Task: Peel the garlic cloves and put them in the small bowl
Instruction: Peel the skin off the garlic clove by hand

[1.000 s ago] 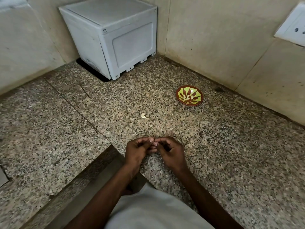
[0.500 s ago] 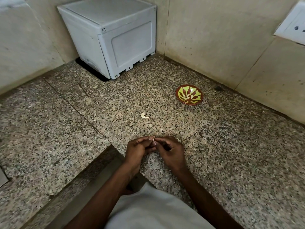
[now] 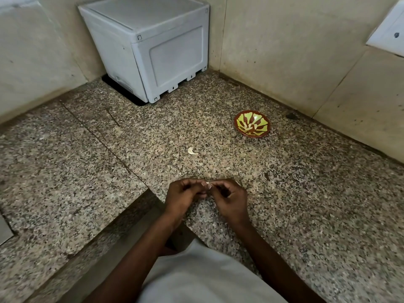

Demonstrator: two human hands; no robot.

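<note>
My left hand (image 3: 182, 196) and my right hand (image 3: 229, 199) meet fingertip to fingertip low over the granite counter, near its front edge. Both pinch a small garlic clove (image 3: 208, 185), of which only a pale sliver shows between the fingers. A loose white garlic clove (image 3: 192, 151) lies on the counter beyond my hands. The small bowl (image 3: 242, 131), brown with a green pattern, stands farther back to the right and holds a few pale peeled cloves (image 3: 251, 127).
A grey plastic box (image 3: 153, 47) fills the back corner against the walls. A white wall socket (image 3: 391, 33) is at the upper right. The granite counter (image 3: 306, 204) forms an L, with a recessed ledge (image 3: 122, 235) at my front left.
My hands stay together in the same place, with the fingers shifting slightly on the clove. The loose clove and the bowl have not moved.
</note>
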